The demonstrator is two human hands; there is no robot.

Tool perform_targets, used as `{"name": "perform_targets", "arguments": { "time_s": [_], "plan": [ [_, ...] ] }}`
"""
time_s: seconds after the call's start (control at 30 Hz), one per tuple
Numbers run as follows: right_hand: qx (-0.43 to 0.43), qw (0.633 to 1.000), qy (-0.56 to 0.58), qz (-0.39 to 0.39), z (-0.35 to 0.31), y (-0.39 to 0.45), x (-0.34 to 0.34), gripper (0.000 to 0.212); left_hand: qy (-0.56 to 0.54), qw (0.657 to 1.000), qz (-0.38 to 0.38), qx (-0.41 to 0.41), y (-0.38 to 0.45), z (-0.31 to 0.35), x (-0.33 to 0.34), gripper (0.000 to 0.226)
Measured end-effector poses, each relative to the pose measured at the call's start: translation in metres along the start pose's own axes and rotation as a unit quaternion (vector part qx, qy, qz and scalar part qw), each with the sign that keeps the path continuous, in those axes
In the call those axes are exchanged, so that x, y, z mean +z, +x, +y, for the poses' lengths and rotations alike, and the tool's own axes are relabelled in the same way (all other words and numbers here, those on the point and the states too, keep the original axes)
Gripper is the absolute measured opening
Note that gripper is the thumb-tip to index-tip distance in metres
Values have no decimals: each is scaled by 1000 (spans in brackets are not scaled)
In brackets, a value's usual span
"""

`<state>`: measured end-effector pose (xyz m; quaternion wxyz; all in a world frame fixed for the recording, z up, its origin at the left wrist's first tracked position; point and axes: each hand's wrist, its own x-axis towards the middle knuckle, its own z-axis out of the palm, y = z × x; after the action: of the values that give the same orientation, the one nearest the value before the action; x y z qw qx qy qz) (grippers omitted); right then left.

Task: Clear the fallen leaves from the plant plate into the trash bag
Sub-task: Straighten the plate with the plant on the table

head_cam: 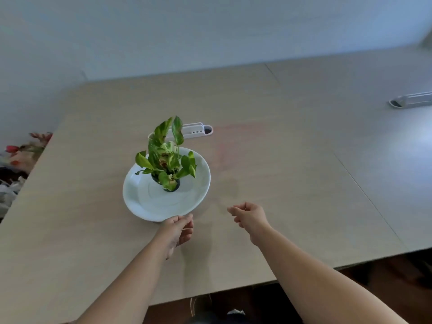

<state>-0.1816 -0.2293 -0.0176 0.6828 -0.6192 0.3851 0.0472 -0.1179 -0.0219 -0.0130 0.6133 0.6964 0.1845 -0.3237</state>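
Note:
A white plate [149, 202] lies on the beige table, with a small potted plant [167, 157] of green and yellow leaves standing in a dark pot near its middle. I see no loose leaves on the bare part of the plate. My left hand [178, 230] touches the plate's near rim with its fingertips, fingers curled. My right hand [249, 216] hovers to the right of the plate, loosely curled, with nothing visible in it. A trash bag is not clearly in view.
A white cable port [198, 130] is set in the table [280, 160] behind the plant, and another [411, 100] at the far right. Off the table's left edge lies a heap of coloured items [21, 155] and white plastic [7, 192]. The table's near edge runs below my forearms.

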Motion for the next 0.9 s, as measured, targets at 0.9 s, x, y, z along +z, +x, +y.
{"name": "perform_targets", "arguments": {
  "time_s": [0.9],
  "plan": [
    [51, 998, -45, 17, -23, 65, 117, 9, -105, 989, 107, -8, 86, 37, -151, 20]
  ]
}}
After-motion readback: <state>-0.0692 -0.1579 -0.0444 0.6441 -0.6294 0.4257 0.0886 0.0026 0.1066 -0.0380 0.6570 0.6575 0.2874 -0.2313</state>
